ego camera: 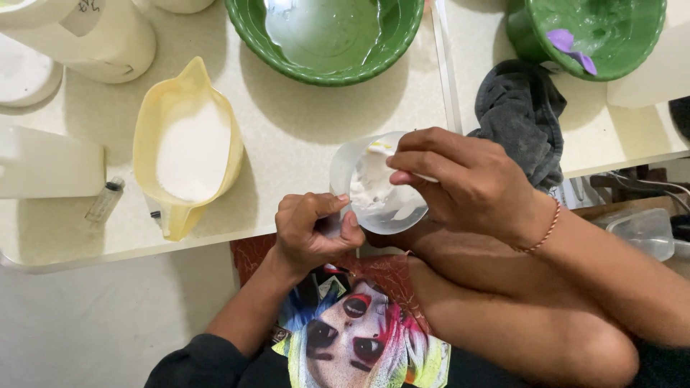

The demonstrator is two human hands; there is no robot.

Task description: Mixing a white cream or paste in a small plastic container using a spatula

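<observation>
green bowl (327,68): cut by top edge | spoon tip (381,147): perhaps hidden under right hand (467,183)

Left hand (309,230) curled in a pinching grip, right hand (460,179) bent downward, fingers apparently closed

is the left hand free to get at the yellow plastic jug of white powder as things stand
Probably not at once: the left hand is pinching the rim of the small translucent plastic cup. Otherwise the way looks open, since the yellow plastic jug of white powder sits close beside it on bare counter.
</observation>
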